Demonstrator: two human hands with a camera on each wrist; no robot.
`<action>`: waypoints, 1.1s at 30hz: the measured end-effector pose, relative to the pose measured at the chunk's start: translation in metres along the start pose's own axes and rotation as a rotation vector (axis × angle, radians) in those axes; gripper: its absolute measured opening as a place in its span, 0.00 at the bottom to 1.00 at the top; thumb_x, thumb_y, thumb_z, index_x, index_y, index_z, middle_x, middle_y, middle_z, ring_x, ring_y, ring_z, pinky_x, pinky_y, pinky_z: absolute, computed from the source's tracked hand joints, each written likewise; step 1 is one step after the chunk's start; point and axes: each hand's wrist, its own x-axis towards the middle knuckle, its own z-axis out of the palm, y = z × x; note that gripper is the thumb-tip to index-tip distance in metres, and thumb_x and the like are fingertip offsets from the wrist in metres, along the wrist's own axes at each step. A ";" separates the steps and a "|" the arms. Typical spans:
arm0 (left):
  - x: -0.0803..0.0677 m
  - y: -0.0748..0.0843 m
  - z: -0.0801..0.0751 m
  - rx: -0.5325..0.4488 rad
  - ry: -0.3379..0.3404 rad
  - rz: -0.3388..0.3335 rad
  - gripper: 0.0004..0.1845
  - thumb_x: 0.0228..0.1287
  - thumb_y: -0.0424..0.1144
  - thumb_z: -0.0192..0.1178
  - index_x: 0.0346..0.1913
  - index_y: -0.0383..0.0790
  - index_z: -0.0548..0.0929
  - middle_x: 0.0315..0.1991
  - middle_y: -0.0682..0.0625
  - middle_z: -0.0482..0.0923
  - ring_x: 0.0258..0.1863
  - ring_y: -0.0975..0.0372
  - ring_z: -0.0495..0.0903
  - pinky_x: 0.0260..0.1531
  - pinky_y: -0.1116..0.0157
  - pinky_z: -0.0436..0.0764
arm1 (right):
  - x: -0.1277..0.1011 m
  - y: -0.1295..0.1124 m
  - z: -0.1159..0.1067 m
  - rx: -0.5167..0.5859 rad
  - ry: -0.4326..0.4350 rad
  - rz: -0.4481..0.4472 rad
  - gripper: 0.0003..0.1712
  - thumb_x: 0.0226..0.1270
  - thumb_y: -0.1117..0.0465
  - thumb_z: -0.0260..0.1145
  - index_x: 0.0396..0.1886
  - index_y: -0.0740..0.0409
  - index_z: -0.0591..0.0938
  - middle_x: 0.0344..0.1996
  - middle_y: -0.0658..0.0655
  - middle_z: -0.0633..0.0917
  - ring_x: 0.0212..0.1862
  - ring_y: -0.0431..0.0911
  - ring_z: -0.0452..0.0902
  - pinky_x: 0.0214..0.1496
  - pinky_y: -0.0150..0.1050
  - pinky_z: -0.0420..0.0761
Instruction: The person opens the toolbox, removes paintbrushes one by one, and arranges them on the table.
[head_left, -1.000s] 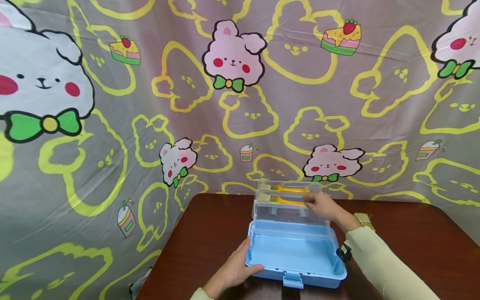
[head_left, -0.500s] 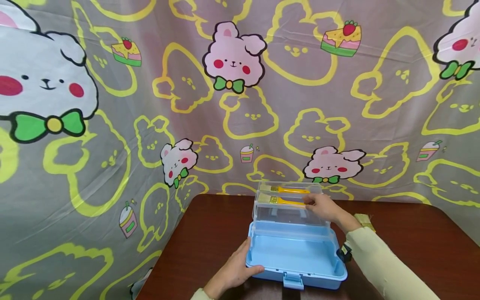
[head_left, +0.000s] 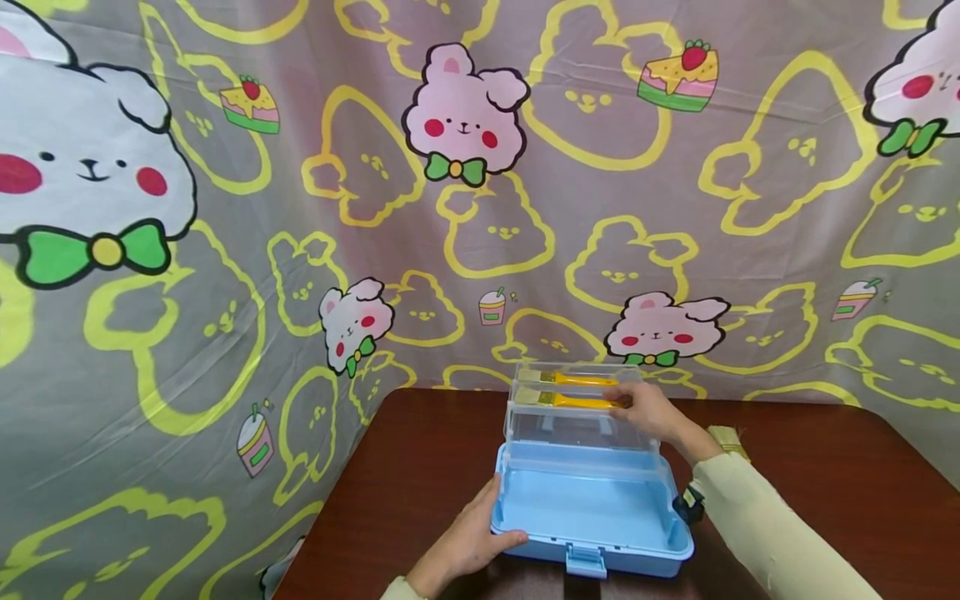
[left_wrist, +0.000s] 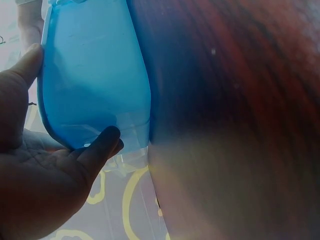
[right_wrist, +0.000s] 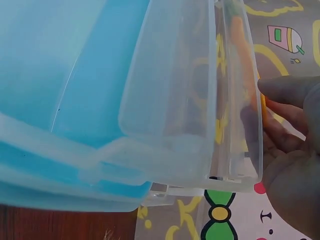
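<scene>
A light blue plastic box stands open on the table, its clear lid tipped back. My left hand grips its left front corner, thumb over the front rim and fingers along the side wall. Two flat paintbrushes with yellow handles lie across the clear trays in the lid: a far brush and a near brush, bristles to the left. My right hand pinches the handle end of the near brush; in the right wrist view the fingers curl at the orange-yellow handle, partly hidden behind clear plastic.
Another brush, mostly hidden by the right forearm, lies on the brown table to the right. A latch hangs at the box's front. Behind the table hangs a cartoon-patterned curtain.
The near brush's handle now lies level with more of it showing, and my right fingers have shifted slightly at its end. The left hand and box have stayed put.
</scene>
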 end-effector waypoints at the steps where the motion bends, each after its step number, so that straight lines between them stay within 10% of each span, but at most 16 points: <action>1: 0.000 0.000 0.000 -0.001 0.001 0.004 0.54 0.56 0.58 0.65 0.73 0.31 0.47 0.72 0.37 0.49 0.69 0.50 0.54 0.61 0.47 0.61 | 0.000 0.000 0.000 -0.002 0.006 -0.004 0.18 0.60 0.70 0.67 0.51 0.68 0.80 0.44 0.61 0.83 0.43 0.52 0.78 0.46 0.46 0.79; 33: 0.000 -0.002 0.001 0.011 0.019 0.039 0.54 0.56 0.58 0.65 0.74 0.34 0.47 0.73 0.39 0.50 0.68 0.51 0.56 0.61 0.47 0.61 | 0.002 -0.025 0.002 0.175 -0.043 0.091 0.15 0.62 0.68 0.66 0.49 0.64 0.84 0.40 0.57 0.82 0.39 0.50 0.77 0.45 0.44 0.80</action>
